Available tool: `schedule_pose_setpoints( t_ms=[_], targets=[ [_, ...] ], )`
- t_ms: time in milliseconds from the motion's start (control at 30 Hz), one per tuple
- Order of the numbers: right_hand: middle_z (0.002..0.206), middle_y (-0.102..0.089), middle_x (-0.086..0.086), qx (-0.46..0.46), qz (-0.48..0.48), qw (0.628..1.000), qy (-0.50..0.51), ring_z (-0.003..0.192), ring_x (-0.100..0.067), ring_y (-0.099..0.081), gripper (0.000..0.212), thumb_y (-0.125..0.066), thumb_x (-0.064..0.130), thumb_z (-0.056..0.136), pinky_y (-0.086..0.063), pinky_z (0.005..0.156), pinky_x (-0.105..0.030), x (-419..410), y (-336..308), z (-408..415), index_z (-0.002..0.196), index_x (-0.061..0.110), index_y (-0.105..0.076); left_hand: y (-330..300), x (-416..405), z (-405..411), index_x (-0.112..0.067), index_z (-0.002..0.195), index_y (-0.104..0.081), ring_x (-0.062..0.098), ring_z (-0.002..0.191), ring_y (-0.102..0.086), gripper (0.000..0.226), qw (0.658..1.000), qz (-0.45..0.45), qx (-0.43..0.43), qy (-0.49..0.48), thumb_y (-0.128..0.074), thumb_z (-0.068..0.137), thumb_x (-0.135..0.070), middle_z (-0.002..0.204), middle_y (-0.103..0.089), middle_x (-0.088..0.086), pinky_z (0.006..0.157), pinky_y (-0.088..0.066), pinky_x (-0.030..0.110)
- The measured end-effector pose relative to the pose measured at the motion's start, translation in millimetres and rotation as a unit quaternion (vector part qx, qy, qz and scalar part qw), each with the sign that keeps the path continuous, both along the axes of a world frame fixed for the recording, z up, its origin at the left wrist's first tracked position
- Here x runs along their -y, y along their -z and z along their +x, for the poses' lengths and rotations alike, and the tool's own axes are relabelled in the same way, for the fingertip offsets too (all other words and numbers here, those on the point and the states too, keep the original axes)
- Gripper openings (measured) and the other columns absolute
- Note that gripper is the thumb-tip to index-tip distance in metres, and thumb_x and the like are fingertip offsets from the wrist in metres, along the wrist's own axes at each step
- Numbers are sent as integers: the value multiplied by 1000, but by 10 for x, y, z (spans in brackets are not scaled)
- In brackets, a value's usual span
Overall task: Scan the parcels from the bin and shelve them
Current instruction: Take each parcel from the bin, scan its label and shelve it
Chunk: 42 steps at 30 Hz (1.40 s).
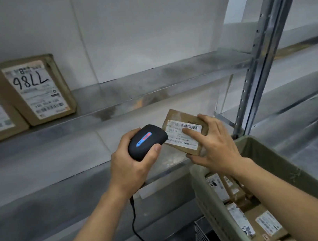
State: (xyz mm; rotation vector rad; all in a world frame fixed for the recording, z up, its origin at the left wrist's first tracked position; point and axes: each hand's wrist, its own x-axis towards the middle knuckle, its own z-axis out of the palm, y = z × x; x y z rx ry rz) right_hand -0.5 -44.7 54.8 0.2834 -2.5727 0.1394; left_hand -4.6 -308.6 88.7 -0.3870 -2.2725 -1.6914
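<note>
Head view: the left hand [129, 167] gripped the scanner [146, 141], its nose touching the label's left end. The right hand [214, 146] clamped the parcel [184, 132] just right of it, above the bin [209, 195] rim, barcode running along the parcel's length, below the shelf [151, 99] front edge.

Boxes [35, 90] on shelf [149, 85] left; parcel bin [216, 200] btm right.

On the left shelved box's label [36, 88] we read handwritten "98LL"; print on the other labels we cannot read.
</note>
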Motion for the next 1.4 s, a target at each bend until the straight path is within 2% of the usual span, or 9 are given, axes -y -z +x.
schedule_pose_setpoints(
  t_ms=[233,433,600,700,800,933,1067,1200,1400],
  targets=[
    [150,-36,-22,-35,-18,999,-30,137,-36,-34,88,-82,56,71,-38,111,-47,429,-136,-41,144,16,-54,-49,398,184,-36,125,-62,11,89,-72,64,999,20,3,-32,-80,69,-59,106,-71,-22,72,-63,44],
    [148,-39,-24,-64,-26,995,-66,135,-37,-38,92,-82,56,70,-40,110,-46,722,-187,-54,145,11,-53,-75,665,346,-36,125,-62,11,89,-72,63,998,22,-6,-54,-80,69,-59,106,-71,-21,72,-62,40],
    [146,-41,-24,-92,-31,991,-90,133,-37,-40,93,-84,55,68,-41,108,-46,885,-203,-22,143,8,-54,-158,800,498,-39,120,-61,1,98,-70,58,997,19,-19,-67,-77,68,-59,106,-69,-30,80,-57,21],
    [145,-42,-24,-94,-40,991,-89,132,-37,-41,100,-84,56,68,-43,108,-46,978,-204,0,146,4,-49,-191,873,575,-38,118,-61,-1,97,-69,51,997,18,-20,-73,-81,72,-48,106,-69,-31,78,-54,15],
    [144,-42,-23,-97,-49,990,-90,132,-36,-41,106,-85,57,67,-42,109,-45,1062,-220,35,148,3,-45,-198,956,644,-37,118,-61,-1,96,-69,50,997,21,-21,-74,-80,73,-46,104,-69,-32,76,-55,16],
    [144,-42,-20,-93,-58,990,-88,132,-33,-39,112,-87,59,63,-39,112,-42,1144,-245,101,149,1,-43,-184,1039,725,-29,124,-63,3,97,-70,62,997,29,-25,-71,-79,70,-57,105,-71,-26,75,-56,18],
    [145,-40,-19,-82,-68,991,-85,132,-33,-39,118,-88,61,60,-38,114,-42,1195,-250,152,149,-1,-41,-179,1067,794,-25,125,-63,1,95,-70,58,997,34,-23,-64,-81,74,-45,104,-72,-18,73,-56,17],
    [145,-40,-19,-82,-72,990,-84,132,-33,-40,121,-88,62,60,-38,113,-41,1239,-259,207,150,-3,-39,-189,1078,860,-23,127,-62,4,95,-70,59,997,37,-24,-57,-81,75,-45,109,-72,-12,71,-56,18],
    [144,-41,-18,-87,-101,987,-92,132,-31,-38,122,-87,64,60,-37,115,-39,1240,-287,246,149,-3,-39,-215,1062,983,-27,125,-62,6,95,-71,59,996,50,-20,-71,-81,74,-50,107,-73,-15,71,-58,22]
  ],
)
